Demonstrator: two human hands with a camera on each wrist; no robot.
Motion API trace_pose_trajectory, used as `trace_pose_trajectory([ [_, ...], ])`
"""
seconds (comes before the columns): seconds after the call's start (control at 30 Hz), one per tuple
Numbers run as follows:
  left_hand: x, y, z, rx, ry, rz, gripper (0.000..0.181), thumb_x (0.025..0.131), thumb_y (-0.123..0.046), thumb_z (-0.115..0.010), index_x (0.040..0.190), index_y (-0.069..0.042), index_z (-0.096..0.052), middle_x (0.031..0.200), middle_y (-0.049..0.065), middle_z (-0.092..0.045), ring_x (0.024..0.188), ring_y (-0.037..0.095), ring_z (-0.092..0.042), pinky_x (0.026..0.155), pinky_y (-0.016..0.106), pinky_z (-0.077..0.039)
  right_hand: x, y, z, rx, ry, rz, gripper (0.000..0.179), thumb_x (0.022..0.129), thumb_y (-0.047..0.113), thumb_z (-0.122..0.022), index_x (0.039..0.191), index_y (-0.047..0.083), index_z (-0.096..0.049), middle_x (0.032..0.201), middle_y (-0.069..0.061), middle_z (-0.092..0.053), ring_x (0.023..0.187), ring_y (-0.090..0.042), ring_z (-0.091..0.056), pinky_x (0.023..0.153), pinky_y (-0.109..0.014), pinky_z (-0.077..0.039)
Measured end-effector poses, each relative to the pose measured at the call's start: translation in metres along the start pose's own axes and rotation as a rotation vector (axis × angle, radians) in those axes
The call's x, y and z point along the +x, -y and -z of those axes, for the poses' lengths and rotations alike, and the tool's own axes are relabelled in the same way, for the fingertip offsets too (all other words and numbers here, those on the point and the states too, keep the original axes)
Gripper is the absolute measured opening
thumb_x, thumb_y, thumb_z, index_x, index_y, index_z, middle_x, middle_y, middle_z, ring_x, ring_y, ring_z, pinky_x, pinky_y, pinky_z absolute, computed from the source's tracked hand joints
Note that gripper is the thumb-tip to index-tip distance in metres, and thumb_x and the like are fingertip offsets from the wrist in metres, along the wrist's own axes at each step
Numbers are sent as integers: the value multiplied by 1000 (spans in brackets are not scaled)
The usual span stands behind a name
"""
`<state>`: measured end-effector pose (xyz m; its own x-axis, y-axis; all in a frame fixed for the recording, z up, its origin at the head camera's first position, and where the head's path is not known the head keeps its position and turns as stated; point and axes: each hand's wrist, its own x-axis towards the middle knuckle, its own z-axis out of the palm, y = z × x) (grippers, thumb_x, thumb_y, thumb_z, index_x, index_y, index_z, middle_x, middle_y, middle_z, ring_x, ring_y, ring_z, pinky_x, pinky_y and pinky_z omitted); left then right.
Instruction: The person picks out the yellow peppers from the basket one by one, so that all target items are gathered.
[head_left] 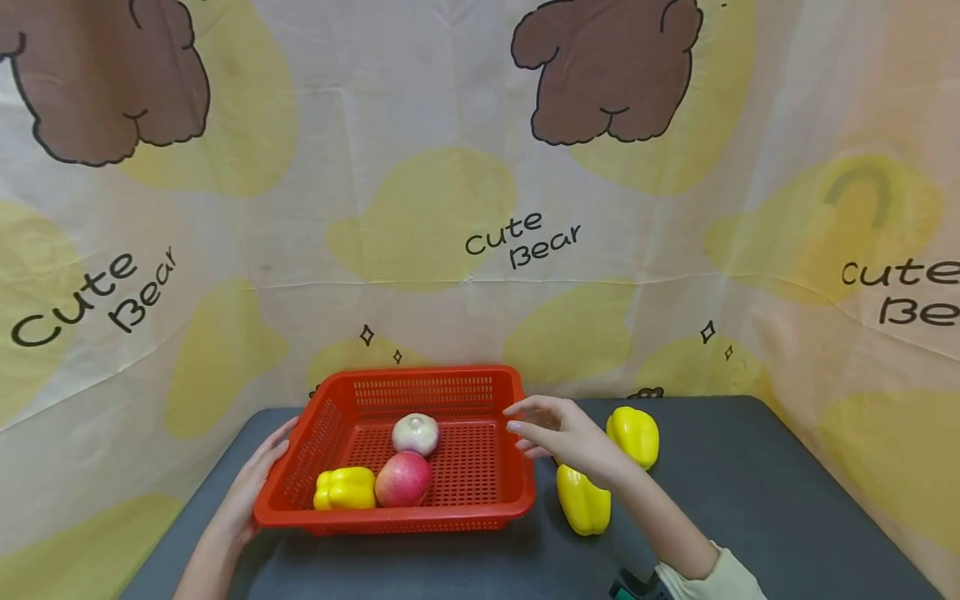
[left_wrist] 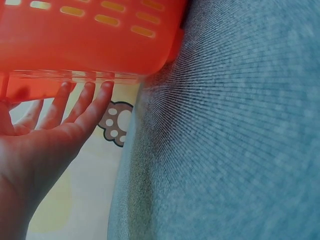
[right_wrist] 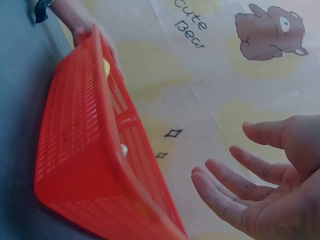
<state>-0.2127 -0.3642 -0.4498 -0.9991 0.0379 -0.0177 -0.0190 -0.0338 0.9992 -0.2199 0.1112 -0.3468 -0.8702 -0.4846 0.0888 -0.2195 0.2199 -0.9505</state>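
Observation:
A red plastic basket [head_left: 465, 521] sits on the table, holding a yellow bell pepper [head_left: 345, 488], a pinkish-red round fruit [head_left: 404, 479] and a white-and-purple onion [head_left: 416, 434]. Against the basket's left side rests my left hand [head_left: 251, 483], fingers extended; the left wrist view shows its fingertips [left_wrist: 106, 86] at the basket wall. My right hand [head_left: 558, 433] hovers by the right rim with nothing in it, its fingers spread and slightly bent in the right wrist view. Below and beyond that hand lie two more yellow bell peppers, one nearer [head_left: 583, 504] and one farther [head_left: 633, 436].
The dark grey table [head_left: 720, 492] extends to both sides of the basket. Directly behind it hangs a cloth backdrop [head_left: 420, 217] printed with bears and lettering. A dark device [head_left: 633, 586] is at the right sleeve [head_left: 712, 577].

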Motion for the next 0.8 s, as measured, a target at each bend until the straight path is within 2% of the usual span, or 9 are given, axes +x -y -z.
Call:
trace_pose_trajectory([
  [0.4, 1, -1, 0, 11, -12, 44, 64, 115, -44, -36, 170, -22, -12, 124, -30, -60, 110, 2, -67, 90, 32, -61, 25, 14, -23, -12, 3, -15, 36, 104, 16, -69, 135, -1, -63, 123, -18, -71, 96, -21, -71, 90, -44, -63],
  [0.57, 1, -1, 1, 5, -4, 31, 63, 116, -42, -36, 170, -20, -11, 124, -29, -60, 110, 2, -68, 90, 32, -61, 34, 20, -31, -6, 14, -41, 38, 104, 17, -69, 137, -2, -62, 128, -21, -69, 97, -21, -71, 91, -44, -63],
  [0.8, 0, -1, 1, -1, 2, 25, 63, 116, -42, -36, 170, -21, -11, 125, -30, -60, 111, 3, -68, 90, 33, -62, 46, 29, -43, -13, 38, -74, 40, 102, 19, -72, 136, 1, -63, 129, -18, -67, 97, -22, -71, 92, -47, -62],
])
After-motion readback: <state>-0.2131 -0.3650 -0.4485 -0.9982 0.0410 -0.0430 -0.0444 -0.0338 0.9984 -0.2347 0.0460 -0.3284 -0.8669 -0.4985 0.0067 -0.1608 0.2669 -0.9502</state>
